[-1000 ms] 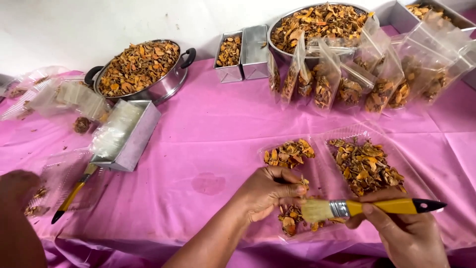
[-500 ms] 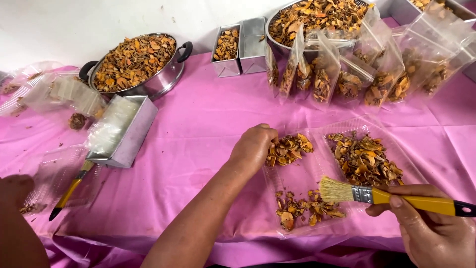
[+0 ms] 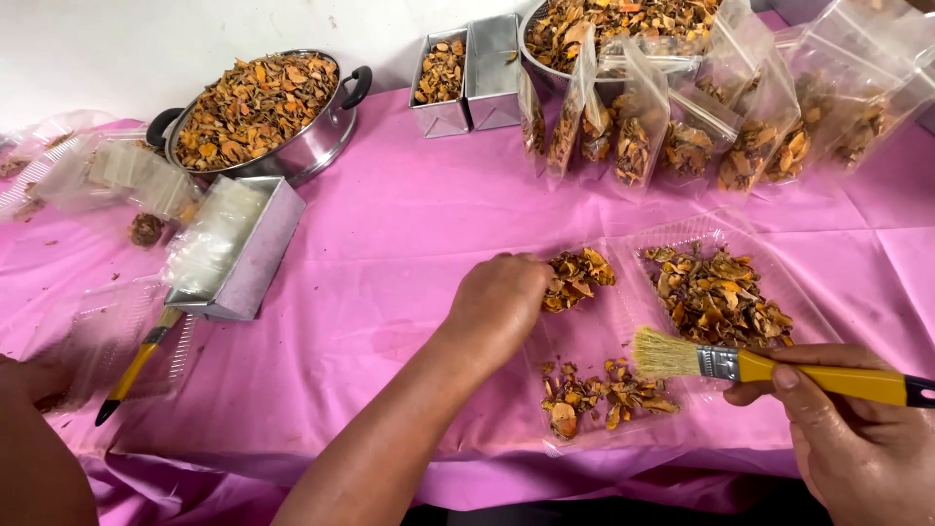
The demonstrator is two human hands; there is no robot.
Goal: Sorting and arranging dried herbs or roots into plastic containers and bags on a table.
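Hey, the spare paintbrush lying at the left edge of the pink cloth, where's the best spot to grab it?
Grip the spare paintbrush by its yellow handle, coming from above at mid-length. It lies flat, black tip toward the table edge, while its bristle end is tucked by the metal tin.

The site was a small food-packing workstation. A table under a pink cloth [image 3: 390, 234] held steel pots [image 3: 258, 112] of dried orange-brown pieces, metal tins [image 3: 467, 73], a row of filled clear bags [image 3: 682, 136] and open plastic trays [image 3: 604, 341].
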